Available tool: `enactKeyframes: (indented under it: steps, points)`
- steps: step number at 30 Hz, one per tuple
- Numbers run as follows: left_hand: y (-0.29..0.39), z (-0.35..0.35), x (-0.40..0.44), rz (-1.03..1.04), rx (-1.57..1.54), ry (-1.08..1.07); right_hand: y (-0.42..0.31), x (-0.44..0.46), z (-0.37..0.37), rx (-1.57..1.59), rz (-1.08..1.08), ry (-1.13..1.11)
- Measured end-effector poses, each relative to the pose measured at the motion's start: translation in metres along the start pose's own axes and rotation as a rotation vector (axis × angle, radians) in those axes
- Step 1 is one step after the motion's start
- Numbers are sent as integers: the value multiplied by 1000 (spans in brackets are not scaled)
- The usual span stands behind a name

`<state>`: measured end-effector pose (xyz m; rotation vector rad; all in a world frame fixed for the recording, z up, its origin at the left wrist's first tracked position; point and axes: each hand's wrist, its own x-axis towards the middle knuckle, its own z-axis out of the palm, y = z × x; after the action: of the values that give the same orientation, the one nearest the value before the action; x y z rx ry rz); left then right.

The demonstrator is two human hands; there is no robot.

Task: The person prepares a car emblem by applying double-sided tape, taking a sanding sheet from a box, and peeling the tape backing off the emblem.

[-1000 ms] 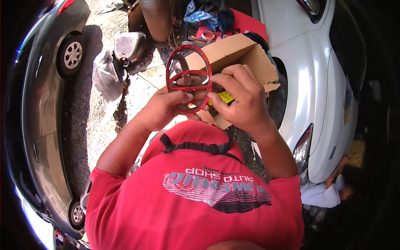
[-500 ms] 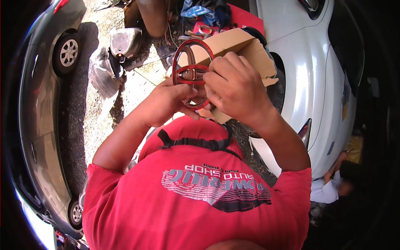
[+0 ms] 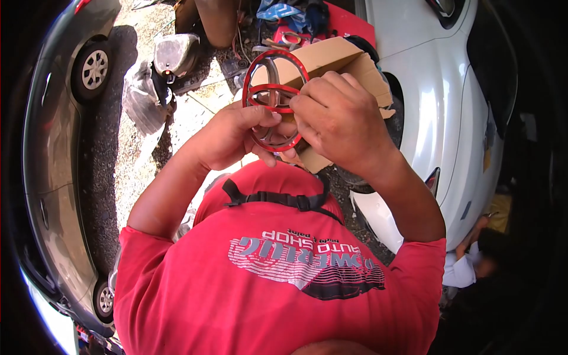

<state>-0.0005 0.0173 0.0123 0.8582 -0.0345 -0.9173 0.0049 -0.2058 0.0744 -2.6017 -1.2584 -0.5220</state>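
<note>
An oval emblem (image 3: 273, 109) with inner rings is held upright in front of me; its face toward me has a red edge and shiny, see-through or mirror-like parts. My left hand (image 3: 228, 137) is closed on its lower left part, with the thumb across the front and the other fingers behind. My right hand (image 3: 342, 123) has its fingers curled and pressed together at the emblem's right rim; the fingertips are partly hidden. An open cardboard box (image 3: 322, 57) lies just beyond both hands.
A dark car (image 3: 56, 177) stands on the left and a white car (image 3: 435, 106) on the right. A worn grey part (image 3: 176, 54) lies on the ground beyond my left hand. Blue cloth (image 3: 278, 12) lies at the back. Another person's sleeve (image 3: 460, 271) shows at lower right.
My right hand has closed from a loose pinch to curled fingers at the emblem's right rim. The emblem and both hands have shifted slightly up in view; the surroundings have shifted slightly left.
</note>
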Motion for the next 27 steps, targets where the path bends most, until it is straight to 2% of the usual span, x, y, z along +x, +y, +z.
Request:
enactKeyframes:
  steps: [4,9,13,15,22,25,27]
  points:
    - [3,5,2,16,58,46,0,2,-3,-44,-12,-5]
    - [5,8,3,56,-90,-8,-4,6,-10,-46,3,-41]
    - [5,10,4,76,-95,4,-4,7,-11,-49,8,-56]
    - [2,12,5,137,6,132,-3,8,-10,-61,6,-53]
    - [-2,4,7,155,-3,139,-7,12,-19,-25,43,-124]
    - [-3,2,8,162,19,151,-5,12,-16,-56,-7,-75]
    - [-3,-2,9,167,77,89,-5,12,-18,-64,-6,-86]
